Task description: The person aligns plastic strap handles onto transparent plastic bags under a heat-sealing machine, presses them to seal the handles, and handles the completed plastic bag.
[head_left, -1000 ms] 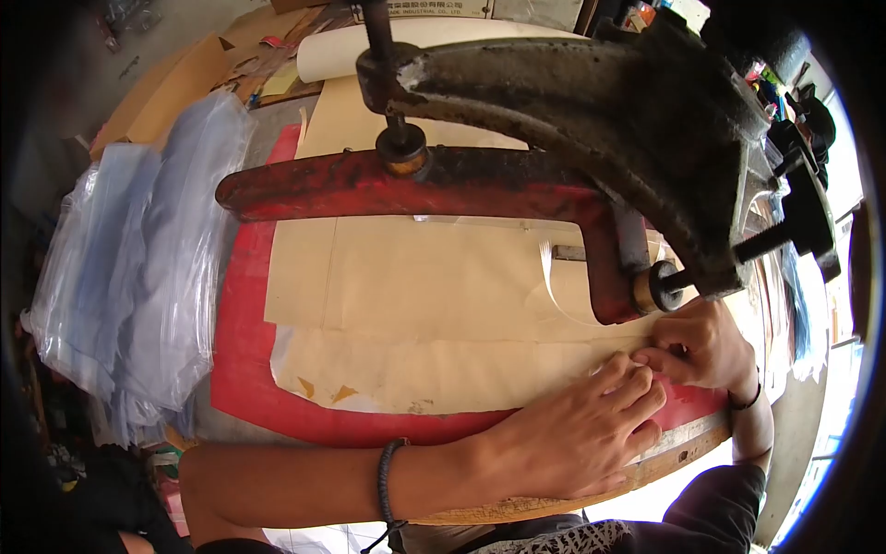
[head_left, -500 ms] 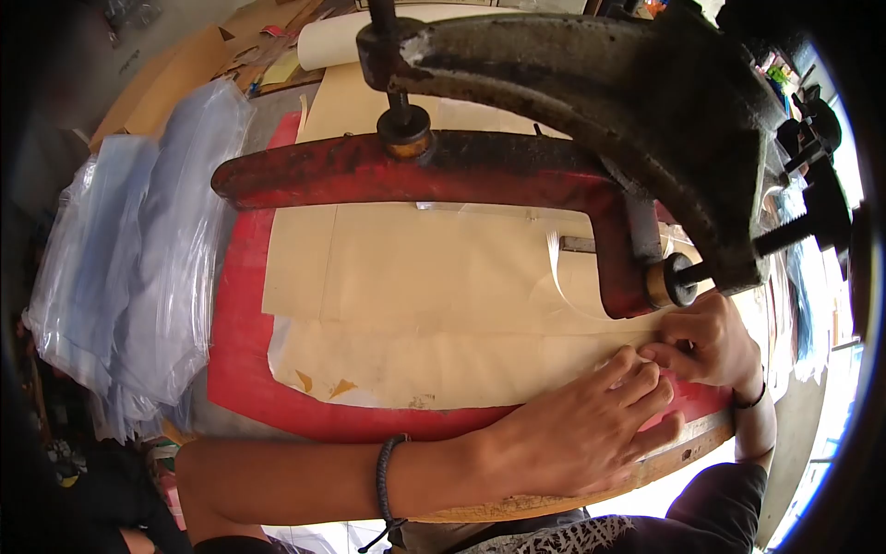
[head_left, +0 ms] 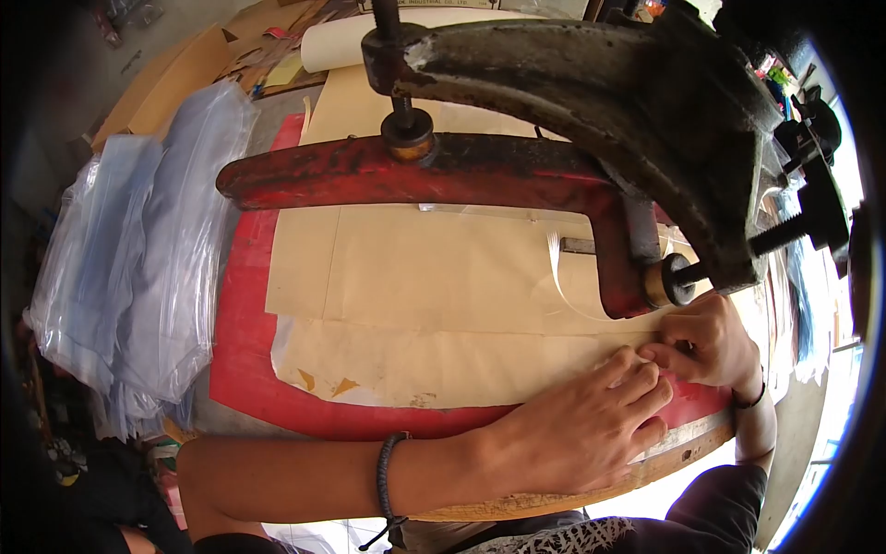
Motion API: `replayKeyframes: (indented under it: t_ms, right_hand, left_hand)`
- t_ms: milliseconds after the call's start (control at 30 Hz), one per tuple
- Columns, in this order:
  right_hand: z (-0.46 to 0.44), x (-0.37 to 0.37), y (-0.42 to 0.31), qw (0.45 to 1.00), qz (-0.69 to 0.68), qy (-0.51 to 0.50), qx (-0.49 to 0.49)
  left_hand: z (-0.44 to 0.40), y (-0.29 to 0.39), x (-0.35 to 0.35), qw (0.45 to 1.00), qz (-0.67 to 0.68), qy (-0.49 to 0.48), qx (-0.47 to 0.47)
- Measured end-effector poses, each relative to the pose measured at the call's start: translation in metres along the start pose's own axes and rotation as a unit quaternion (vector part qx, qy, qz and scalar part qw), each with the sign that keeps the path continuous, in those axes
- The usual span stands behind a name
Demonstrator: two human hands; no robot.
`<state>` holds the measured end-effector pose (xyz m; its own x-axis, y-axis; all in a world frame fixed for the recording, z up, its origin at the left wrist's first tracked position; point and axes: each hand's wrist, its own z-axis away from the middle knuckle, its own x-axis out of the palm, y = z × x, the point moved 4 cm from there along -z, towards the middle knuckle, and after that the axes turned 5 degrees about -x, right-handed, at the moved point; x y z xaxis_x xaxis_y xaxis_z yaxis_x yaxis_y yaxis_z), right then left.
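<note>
My left hand [head_left: 591, 420] reaches in from the left, its fingers curled over the right front corner of a tan sheet [head_left: 443, 365]. Beside it, my right hand [head_left: 703, 340] is closed, with thumb and index finger pinched together. The fingertips of both hands meet at that corner, and whatever they grip is hidden. A red mat [head_left: 245, 369] lies under the tan sheets. Just above my right hand are the red metal arm [head_left: 517, 171] and the dark cast arm [head_left: 554, 60] of a machine.
Stacked clear plastic sheets [head_left: 171, 249] lie at the left. Behind them stands an open cardboard box [head_left: 175, 88]. A pale roll [head_left: 341, 46] sits at the back. A thin white strip [head_left: 556, 263] curls over the sheets beside a small metal bar [head_left: 579, 246]. The wooden table edge [head_left: 554, 499] runs in front.
The outer fingers of my left hand have curled in slightly. My right hand stays in place, and the whole view has shifted a little.
</note>
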<state>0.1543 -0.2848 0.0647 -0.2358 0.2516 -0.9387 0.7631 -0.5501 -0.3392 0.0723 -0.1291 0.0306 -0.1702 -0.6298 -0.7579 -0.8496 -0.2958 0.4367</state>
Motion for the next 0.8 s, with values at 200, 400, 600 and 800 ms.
replayKeyframes:
  t_ms: [200,400,600,800]
  right_hand:
    - [0.002,0.005,0.001,0.993,-0.036,0.116,0.016]
    - [0.002,-0.015,-0.002,0.979,0.043,0.189,-0.068]
    - [0.007,-0.027,0.010,0.963,0.048,0.265,-0.018]
    - [0.015,-0.030,0.028,0.948,0.126,0.288,-0.050]
  left_hand:
    - [0.000,0.000,0.001,1.000,0.024,0.002,0.000]
    - [0.000,0.000,-0.005,0.999,0.045,-0.010,0.019]
    - [-0.010,0.003,-0.012,0.998,0.025,-0.062,0.012]
    - [-0.015,0.005,-0.015,0.997,-0.022,-0.056,0.040]
